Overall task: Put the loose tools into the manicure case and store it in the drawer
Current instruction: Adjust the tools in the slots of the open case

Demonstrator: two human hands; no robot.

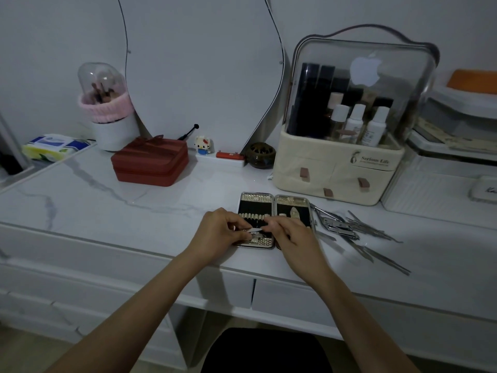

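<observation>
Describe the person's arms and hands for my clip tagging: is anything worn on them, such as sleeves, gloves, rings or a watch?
Both forearms are bare right up to the bottom edge of the picture, so no sleeves show. The left hand and the right hand wear no gloves. No watch or bracelet shows on either wrist, and no rings are visible, though the dim light and the hidden fingertips leave small details uncertain.

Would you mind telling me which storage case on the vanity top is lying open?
The manicure case under both hands lies open flat, showing its black lining; the red case behind it is shut.
</observation>
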